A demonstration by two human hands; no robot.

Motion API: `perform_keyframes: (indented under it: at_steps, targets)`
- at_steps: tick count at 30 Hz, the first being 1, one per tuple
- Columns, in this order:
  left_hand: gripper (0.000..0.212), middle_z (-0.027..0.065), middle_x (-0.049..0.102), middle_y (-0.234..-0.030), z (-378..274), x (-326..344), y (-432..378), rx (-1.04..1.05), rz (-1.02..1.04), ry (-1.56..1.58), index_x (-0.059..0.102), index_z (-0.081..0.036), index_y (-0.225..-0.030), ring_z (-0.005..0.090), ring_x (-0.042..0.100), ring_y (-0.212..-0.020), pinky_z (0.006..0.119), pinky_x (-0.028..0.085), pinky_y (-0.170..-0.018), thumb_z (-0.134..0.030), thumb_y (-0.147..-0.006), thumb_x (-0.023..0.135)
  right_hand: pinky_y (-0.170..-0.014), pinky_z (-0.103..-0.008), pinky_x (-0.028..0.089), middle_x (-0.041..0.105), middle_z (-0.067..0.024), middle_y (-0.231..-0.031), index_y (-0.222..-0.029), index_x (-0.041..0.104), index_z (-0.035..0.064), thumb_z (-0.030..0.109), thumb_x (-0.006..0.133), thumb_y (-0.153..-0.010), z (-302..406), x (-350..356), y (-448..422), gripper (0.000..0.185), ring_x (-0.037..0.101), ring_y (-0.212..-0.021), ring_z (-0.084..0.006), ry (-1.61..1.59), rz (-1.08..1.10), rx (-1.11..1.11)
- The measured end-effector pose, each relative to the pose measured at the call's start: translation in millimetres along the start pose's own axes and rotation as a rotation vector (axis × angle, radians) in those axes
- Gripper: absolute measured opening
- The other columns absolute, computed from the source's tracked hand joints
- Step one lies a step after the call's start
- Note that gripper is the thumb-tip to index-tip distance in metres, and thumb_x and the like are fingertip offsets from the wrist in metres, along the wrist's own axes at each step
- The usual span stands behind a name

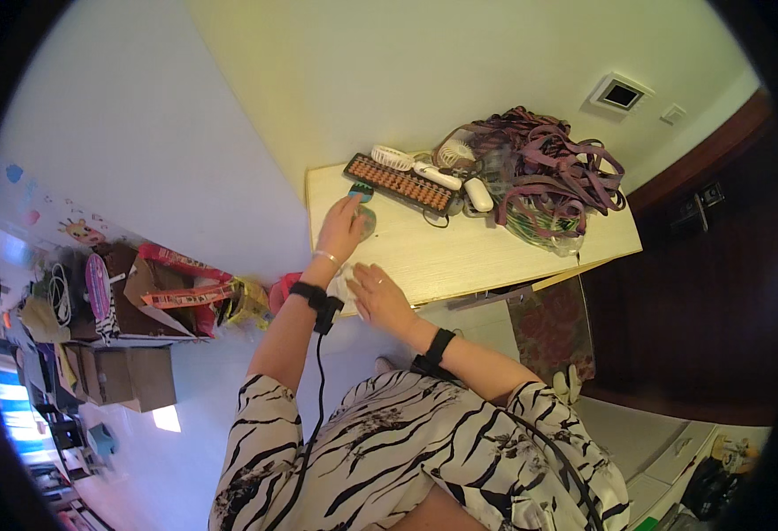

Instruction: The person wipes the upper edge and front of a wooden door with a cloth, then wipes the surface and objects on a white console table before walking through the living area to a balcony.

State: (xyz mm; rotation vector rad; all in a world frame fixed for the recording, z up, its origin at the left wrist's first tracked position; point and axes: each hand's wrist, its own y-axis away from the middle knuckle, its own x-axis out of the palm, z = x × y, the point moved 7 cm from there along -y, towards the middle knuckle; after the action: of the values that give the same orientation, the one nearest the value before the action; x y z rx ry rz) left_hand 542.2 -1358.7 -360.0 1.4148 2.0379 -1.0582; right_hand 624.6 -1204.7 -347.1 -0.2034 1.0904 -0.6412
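My left hand (340,229) reaches over the left end of a pale wooden cabinet top (442,255). Its fingertips are at a small teal and black object (361,191) and a rounded greenish object (367,224); whether it grips either is unclear. Nearer to me, my right hand (382,300) lies flat with its fingers on a white cloth or tissue (340,287) at the cabinet's front left corner. Just beyond the left hand is a brown-beaded abacus (399,183), with a white handheld fan (437,176) resting along its far edge.
A white rounded device (478,194) sits right of the abacus. Purple straps and bags (548,172) are heaped at the right end. Below the cabinet top, a drawer (495,297) appears pulled out. Cardboard boxes (123,378) stand left; a dark door (688,285) is right.
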Motion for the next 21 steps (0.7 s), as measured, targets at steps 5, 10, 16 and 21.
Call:
perform_keyframes:
  at_steps: [5,10,16,21]
  targets:
    - [0.063,0.0304,0.031,-0.148,-9.9,-3.2,40.2,0.012,0.026,-0.145,0.039,-0.01,-0.147,0.0465,0.032,-0.136,0.049,0.031,-0.112,-0.026,-0.091,0.064,-0.112,-0.0447,0.036,0.057,-0.0219,-0.129,-0.122,0.06,-0.001,0.002,0.056,-0.082,-27.3,-44.3,24.7,0.04,0.05,-0.125,-0.0367,0.053,0.073,0.154]
    - [0.071,0.03,0.022,-0.153,-11.9,9.6,34.9,0.026,0.126,-0.209,0.033,-0.011,-0.15,0.0456,0.023,-0.142,0.048,0.029,-0.115,-0.024,-0.089,0.068,-0.106,-0.048,0.039,0.055,-0.0274,-0.127,-0.12,0.059,-0.0038,0.004,0.057,-0.086,-125.7,-118.0,73.4,0.035,0.05,-0.121,-0.0431,0.412,-0.187,0.486]
    - [0.064,0.0328,0.025,-0.15,13.6,15.7,-5.3,-0.036,0.044,-0.284,0.035,-0.008,-0.149,0.0456,0.028,-0.139,0.047,0.029,-0.115,-0.023,-0.093,0.063,-0.101,-0.05,0.041,0.055,-0.0287,-0.124,-0.115,0.06,-0.0051,0.001,0.056,-0.082,-131.1,-115.1,46.8,0.034,0.051,-0.114,-0.0455,0.365,-0.289,0.552]
    - [0.059,0.0345,0.022,-0.152,30.1,16.8,-39.1,-0.1,0.185,-0.257,0.034,-0.007,-0.149,0.0471,0.028,-0.139,0.046,0.029,-0.115,-0.027,-0.098,0.054,-0.104,-0.0476,0.042,0.059,-0.0258,-0.12,-0.111,0.063,-0.0019,0.0,0.058,-0.076,-64.8,-40.8,-6.0,0.036,0.052,-0.118,-0.0436,0.075,-0.146,0.232]
